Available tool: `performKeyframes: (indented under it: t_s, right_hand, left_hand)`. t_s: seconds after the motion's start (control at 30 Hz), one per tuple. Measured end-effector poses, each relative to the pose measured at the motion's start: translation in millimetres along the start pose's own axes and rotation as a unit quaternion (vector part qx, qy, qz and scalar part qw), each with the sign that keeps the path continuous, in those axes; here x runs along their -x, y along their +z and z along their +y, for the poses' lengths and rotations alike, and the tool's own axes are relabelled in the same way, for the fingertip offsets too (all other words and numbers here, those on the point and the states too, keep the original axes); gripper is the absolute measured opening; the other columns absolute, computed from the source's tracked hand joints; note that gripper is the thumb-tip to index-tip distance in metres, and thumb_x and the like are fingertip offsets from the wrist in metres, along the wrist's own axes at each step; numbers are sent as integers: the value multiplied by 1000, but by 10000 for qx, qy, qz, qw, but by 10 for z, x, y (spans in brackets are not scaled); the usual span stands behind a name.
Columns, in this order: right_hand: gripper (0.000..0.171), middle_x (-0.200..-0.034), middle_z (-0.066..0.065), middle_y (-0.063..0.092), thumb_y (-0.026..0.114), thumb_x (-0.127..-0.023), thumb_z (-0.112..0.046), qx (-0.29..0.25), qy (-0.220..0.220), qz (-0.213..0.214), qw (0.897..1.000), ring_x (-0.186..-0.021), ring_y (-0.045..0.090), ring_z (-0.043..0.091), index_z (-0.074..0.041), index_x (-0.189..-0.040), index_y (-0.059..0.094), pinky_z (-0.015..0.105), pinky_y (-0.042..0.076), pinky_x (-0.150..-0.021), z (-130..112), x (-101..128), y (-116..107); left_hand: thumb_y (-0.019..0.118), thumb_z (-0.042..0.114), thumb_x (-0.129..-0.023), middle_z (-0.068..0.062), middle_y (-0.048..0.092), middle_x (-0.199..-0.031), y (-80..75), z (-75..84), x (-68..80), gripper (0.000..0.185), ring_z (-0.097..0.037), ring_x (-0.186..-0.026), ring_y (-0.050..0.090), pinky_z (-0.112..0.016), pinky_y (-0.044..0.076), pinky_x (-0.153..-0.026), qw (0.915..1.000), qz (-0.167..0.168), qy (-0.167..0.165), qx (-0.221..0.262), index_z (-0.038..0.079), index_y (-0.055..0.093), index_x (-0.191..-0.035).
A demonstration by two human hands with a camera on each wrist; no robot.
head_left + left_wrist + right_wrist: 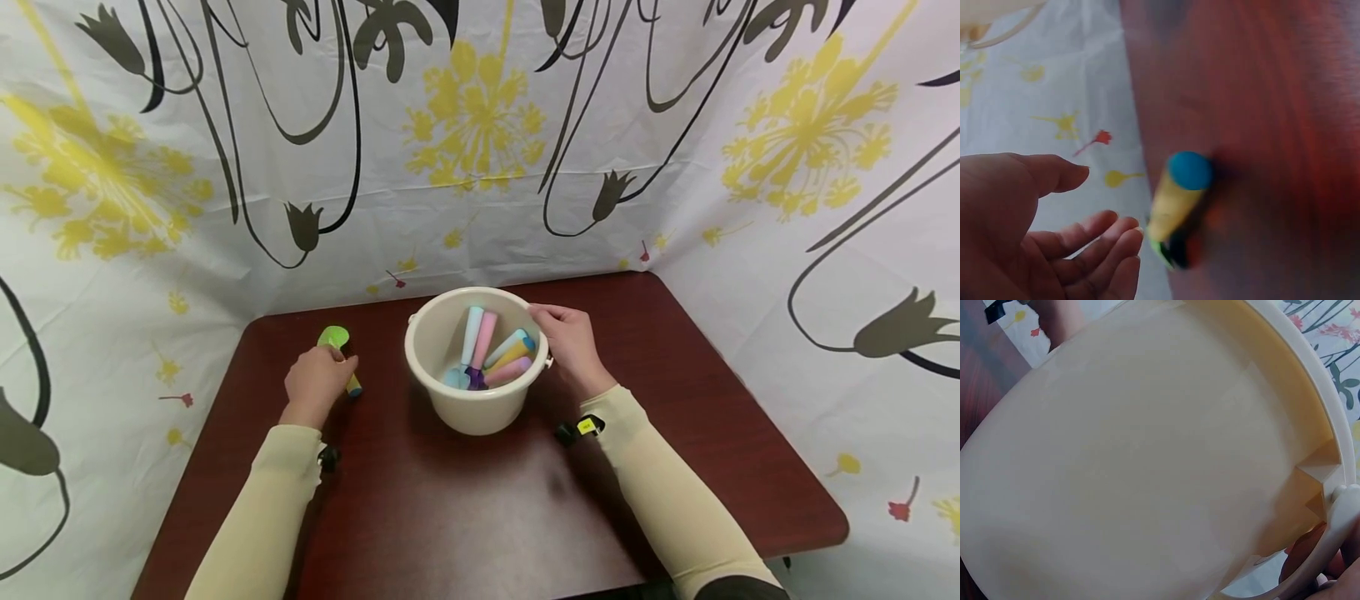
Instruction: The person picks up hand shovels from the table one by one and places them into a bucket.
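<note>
A cream bucket [480,412] stands on the table, holding several stick-like things with pastel handles, among them a pink one [485,337] and a light blue one [472,333]. My right hand [567,337] grips its rim at the right side; in the right wrist view the fingers [1335,565] are by the handle joint, partly hidden. Left of the bucket, my left hand [318,383] hovers over a yellow-handled utensil [1175,200] with a blue end and a green round head [334,337]. Thumb and fingers are spread apart beside its handle in the left wrist view, with nothing between them.
The dark red-brown table [480,525] has rounded corners. A white patterned sheet [420,208] hangs behind it and along both sides. Dark wrist devices sit on both sleeves [262,483].
</note>
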State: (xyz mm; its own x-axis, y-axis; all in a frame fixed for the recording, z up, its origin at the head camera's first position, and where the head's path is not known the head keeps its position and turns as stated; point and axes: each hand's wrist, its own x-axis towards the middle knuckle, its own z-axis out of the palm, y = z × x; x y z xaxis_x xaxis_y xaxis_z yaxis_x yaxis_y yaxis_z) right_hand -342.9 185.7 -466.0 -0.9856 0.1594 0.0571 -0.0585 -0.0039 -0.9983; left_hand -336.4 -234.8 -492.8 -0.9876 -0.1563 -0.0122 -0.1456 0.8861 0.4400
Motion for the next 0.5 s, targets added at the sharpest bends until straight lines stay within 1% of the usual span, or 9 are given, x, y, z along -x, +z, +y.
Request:
performKeyframes:
  t_s: [0.13, 0.2, 0.3, 0.5]
  right_hand:
    - [35, -117, 18, 80, 80, -104, -28, -8, -3, -35, 10000, -96, 78, 17, 0, -125, 82, 28, 65, -79, 5, 4, -9]
    - [35, -117, 17, 81, 80, -104, -28, -28, 15, -29, 10000, -96, 78, 17, 0, -125, 82, 28, 65, -79, 6, 7, -11]
    - [34, -116, 17, 81, 80, -104, -28, -47, 31, -19, 10000, -96, 78, 18, 0, -124, 83, 29, 65, -78, 7, 13, -14]
    - [35, -116, 17, 81, 80, -104, -29, -91, 5, -24, 10000, -96, 78, 17, 0, -124, 82, 29, 65, -79, 2, 12, -19]
  left_hand:
    - [68, 49, -106, -13, 67, -76, 95, -37, 30, 47, -30, -68, 64, -44, 52, -60, 9993, -245, -241, -152, 5, 70, -90]
    - [68, 51, -105, -12, 62, -70, 127, -46, 49, 51, -29, -63, 61, -42, 49, -56, 9983, -404, -358, -224, 6, 65, -82]
    - [68, 53, -105, -12, 60, -70, 173, -66, 71, 54, -29, -62, 60, -40, 48, -54, 9968, -594, -456, -292, 6, 62, -80]
    - [70, 49, -104, -14, 61, -74, 228, -101, 83, 49, -29, -64, 60, -41, 48, -56, 9962, -657, -486, -296, 4, 63, -85]
